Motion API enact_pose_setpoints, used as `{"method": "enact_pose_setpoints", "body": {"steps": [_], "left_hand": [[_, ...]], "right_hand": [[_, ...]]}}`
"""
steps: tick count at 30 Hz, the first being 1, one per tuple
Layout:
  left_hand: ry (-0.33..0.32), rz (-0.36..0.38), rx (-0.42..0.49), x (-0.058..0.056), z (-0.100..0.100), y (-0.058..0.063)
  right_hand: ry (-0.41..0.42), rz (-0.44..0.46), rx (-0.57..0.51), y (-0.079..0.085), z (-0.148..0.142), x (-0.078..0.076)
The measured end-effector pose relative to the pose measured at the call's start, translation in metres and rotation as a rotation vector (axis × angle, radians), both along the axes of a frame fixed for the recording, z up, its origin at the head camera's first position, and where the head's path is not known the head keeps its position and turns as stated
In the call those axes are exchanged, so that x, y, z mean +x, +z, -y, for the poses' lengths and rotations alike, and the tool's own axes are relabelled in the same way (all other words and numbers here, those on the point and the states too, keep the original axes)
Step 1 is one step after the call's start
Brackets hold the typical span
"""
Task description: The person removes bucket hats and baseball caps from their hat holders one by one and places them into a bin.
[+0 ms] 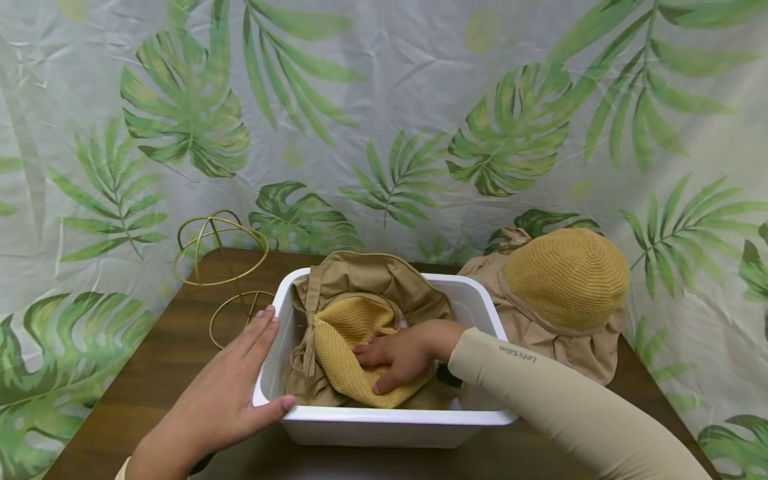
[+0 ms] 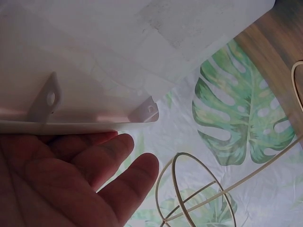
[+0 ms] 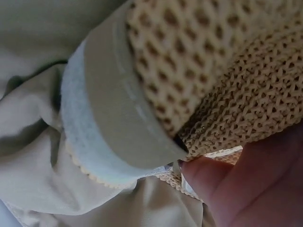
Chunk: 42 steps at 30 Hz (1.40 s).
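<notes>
A white plastic tub (image 1: 399, 417) stands on the table with a sun hat inside, its khaki cloth brim (image 1: 378, 268) spread against the walls. The hat's yellow knitted crown (image 1: 345, 357) is sunken and folded. Spread over the crown, the fingers of my right hand (image 1: 399, 357) press into the knit. A tan band with a pale lining (image 3: 125, 101) shows up close in the right wrist view. My left hand (image 1: 228, 380) rests along the tub's left rim, fingers extended outside and thumb at the front corner. Fingertips (image 2: 125, 144) lie beside the rim in the left wrist view.
A second hat (image 1: 567, 280), with yellow knitted crown and beige brim, sits right of the tub. A gold wire stand (image 1: 222, 283) stands at the back left. Leaf-printed cloth (image 1: 396, 100) hangs behind the dark wooden table (image 1: 156, 353).
</notes>
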<state>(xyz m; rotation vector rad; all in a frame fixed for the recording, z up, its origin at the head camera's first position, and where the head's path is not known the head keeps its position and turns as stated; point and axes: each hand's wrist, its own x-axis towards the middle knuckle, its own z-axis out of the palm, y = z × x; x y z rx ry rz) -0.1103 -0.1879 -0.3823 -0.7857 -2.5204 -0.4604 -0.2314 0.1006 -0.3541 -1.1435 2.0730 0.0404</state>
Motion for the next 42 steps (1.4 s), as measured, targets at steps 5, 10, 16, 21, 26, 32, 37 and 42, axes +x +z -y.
{"method": "enact_pose_setpoints", "body": {"steps": [5,10,16,21,26,32,37,42], "left_hand": [[0.000,-0.003,0.000,0.000,0.000,0.000],[0.005,0.004,0.002,0.001,0.000,-0.001],[0.000,0.014,0.001,0.001,-0.001,0.000],[0.000,0.017,0.004,0.002,-0.001,0.000],[-0.003,0.010,0.006,0.002,-0.001,0.000],[-0.007,0.006,0.005,0.003,-0.002,0.000],[-0.005,0.000,0.002,0.004,-0.002,-0.001],[-0.006,-0.006,0.008,0.003,-0.001,0.001]], "right_hand": [[0.027,-0.060,-0.020,0.005,0.000,0.002],[0.026,-0.111,-0.126,0.018,-0.003,0.003],[-0.001,-0.221,-0.345,0.052,-0.017,0.007],[0.033,-0.446,-0.495,0.074,-0.024,0.002],[0.001,-0.578,-0.486,0.077,-0.023,-0.017],[-0.101,-0.531,-0.452,0.072,-0.023,-0.038],[-0.105,-0.476,-0.428,0.069,-0.024,-0.040],[-0.051,-0.492,-0.425,0.070,-0.026,-0.031]]}}
